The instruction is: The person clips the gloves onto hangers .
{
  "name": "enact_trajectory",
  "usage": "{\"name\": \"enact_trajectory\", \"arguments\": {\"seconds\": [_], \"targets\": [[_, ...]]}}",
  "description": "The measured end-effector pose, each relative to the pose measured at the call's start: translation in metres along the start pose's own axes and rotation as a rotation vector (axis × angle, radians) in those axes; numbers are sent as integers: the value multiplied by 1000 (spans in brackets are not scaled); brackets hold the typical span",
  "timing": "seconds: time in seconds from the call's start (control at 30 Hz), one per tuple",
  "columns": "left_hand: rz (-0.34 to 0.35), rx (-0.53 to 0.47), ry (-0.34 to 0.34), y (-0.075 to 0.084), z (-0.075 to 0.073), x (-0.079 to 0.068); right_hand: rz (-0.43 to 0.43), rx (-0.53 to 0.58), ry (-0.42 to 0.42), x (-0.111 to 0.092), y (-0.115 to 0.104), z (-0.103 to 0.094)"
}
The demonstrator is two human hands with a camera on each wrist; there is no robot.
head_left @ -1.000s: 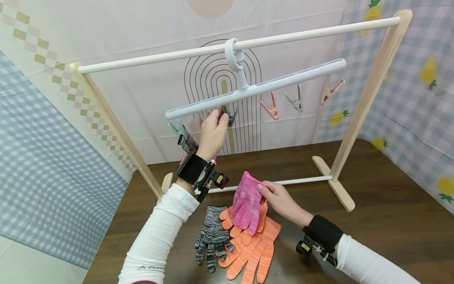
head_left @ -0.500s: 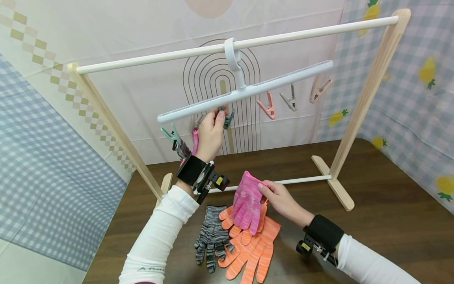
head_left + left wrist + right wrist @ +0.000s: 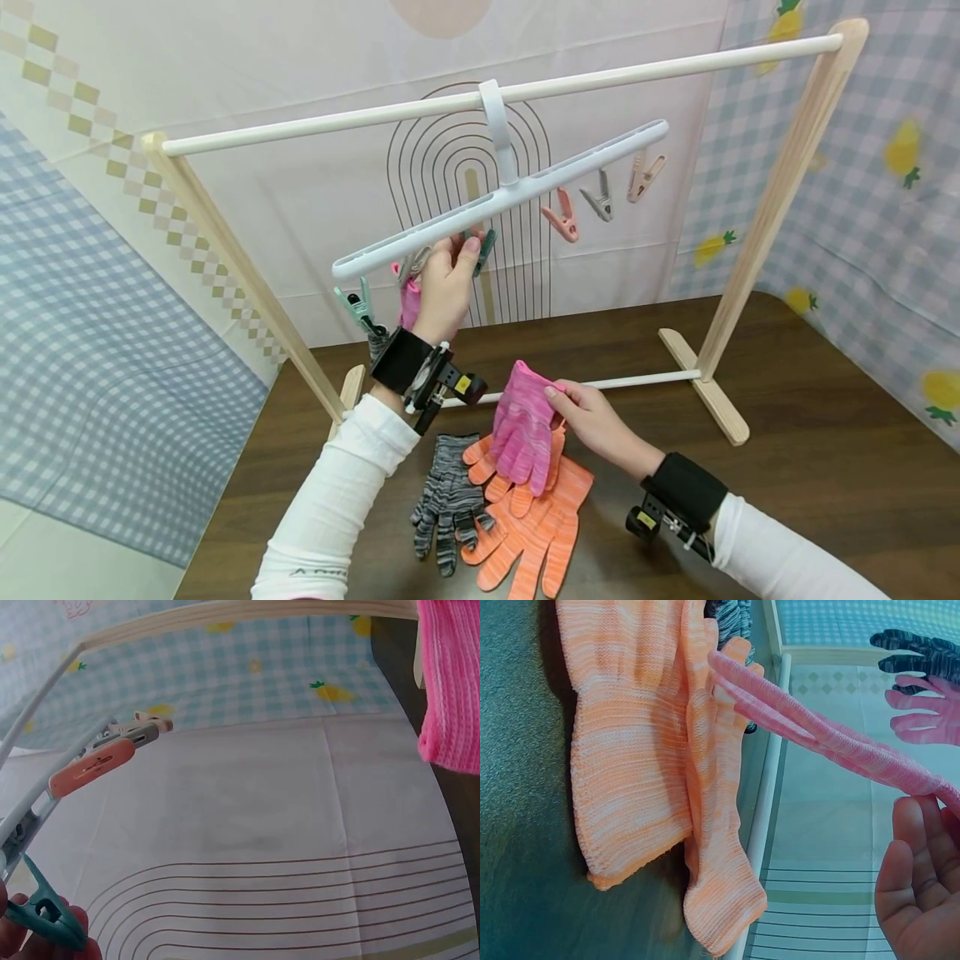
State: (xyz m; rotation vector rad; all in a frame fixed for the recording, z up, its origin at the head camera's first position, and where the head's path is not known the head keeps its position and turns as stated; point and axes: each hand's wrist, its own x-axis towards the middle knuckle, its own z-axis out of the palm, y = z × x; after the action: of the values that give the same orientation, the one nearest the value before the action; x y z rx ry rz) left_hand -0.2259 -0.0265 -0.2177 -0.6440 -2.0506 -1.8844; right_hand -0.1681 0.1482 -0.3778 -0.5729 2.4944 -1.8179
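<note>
Work seems partly done: a black-grey knit glove [image 3: 939,657] and pink knit glove [image 3: 945,712] hang, your left hand [image 3: 446,287] pinches a dark-green plastic clip [image 3: 486,252], your right hand [image 3: 591,415] another pink glove [image 3: 521,429], and orange knit gloves [image 3: 543,521] and a grey-striped glove [image 3: 450,492] lie unhung below.

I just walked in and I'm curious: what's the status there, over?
Left hand holds dark green clip. Right hand holds pink glove above orange gloves. No obvious obstacle between glove and clip.

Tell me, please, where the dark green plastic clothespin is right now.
In the head view, just above centre, the dark green plastic clothespin is pinched in the left hand, under the white plastic hanger.
</note>
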Motion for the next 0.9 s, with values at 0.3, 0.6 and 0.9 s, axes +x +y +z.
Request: {"name": "enact_trajectory", "arguments": {"seconds": [0.3,0.6,0.9], "targets": [[-31,-104,-42,-19,-1,8,-7,-14,-10,1,-1,-1],[-107,-144,-11,-16,0,6,-54,-10,-4,8,-10,-2],[-140,-187,1,-14,0,5,-83,-29,16,18,-27,-3]]}}
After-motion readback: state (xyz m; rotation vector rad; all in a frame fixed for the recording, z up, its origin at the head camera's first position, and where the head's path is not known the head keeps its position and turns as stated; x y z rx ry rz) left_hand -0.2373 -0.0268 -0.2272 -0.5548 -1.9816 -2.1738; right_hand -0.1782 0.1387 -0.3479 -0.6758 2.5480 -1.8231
